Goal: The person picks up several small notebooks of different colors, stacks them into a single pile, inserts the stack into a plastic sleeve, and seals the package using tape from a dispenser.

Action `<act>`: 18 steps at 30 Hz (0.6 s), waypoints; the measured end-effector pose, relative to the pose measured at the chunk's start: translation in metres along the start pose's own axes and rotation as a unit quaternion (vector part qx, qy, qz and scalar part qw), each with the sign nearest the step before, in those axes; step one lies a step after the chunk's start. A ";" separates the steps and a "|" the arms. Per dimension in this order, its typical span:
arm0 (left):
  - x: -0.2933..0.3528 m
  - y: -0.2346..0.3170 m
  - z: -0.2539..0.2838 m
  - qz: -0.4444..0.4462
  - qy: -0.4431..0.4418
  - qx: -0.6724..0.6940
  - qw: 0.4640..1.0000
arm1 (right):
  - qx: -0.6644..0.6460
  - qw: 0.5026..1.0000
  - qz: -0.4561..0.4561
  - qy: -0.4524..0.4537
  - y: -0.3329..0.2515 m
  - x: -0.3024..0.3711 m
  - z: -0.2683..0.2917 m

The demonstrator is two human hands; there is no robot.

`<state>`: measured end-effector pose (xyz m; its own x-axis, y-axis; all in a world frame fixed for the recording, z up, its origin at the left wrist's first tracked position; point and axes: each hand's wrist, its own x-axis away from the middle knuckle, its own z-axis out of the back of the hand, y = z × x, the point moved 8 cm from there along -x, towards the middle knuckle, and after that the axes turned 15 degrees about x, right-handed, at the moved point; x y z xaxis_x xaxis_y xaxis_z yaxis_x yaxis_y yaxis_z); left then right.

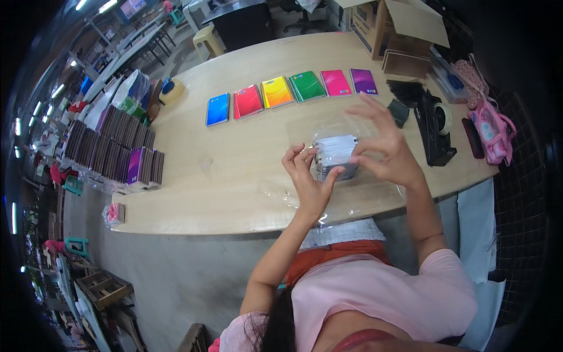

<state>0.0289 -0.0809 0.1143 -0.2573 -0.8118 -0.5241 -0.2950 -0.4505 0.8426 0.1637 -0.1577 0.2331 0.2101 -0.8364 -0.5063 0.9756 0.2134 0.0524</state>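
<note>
A small stack of notebooks (335,148), white page edges upward, stands near the table's front edge in clear plastic wrap. My left hand (311,183) grips its left near corner, thumb in front and curled fingers at the side. On the opposite side is my right hand (384,146), its upper fingers raised and spread, with the thumb close to the stack's right edge. Beyond it, a row of spiral notebooks lies flat: blue (217,110), red (248,101), yellow (277,92), green (307,86), pink (335,83) and purple (363,81).
Stacked notebook bundles (108,146) fill the table's left end, beside a small wrapped pack (114,215). Yellowish tape (172,92) lies at the far left. To the right are a black tape dispenser (433,132), a pink pouch (492,132) and an open cardboard box (390,29).
</note>
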 end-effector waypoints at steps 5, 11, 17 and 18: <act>0.007 0.007 -0.008 -0.048 -0.040 -0.080 0.995 | -0.146 0.977 -0.137 0.068 0.050 -0.027 -0.016; 0.008 0.021 -0.016 -0.089 -0.070 -0.119 0.986 | -0.009 0.991 -0.110 0.075 0.051 -0.047 0.000; -0.011 0.035 -0.026 -0.142 -0.238 -0.203 0.939 | 0.125 0.983 0.119 -0.057 0.000 -0.011 0.016; -0.020 0.038 -0.021 -0.143 -0.245 -0.202 0.937 | 0.096 0.990 0.101 0.000 0.013 -0.007 0.027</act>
<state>0.0425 -0.0895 0.1593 -0.6419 -0.4135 -0.6458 -0.0683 -0.8079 0.5853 0.1764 -0.1628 0.2604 0.4030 -0.7860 -0.4688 0.9076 0.2772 0.3153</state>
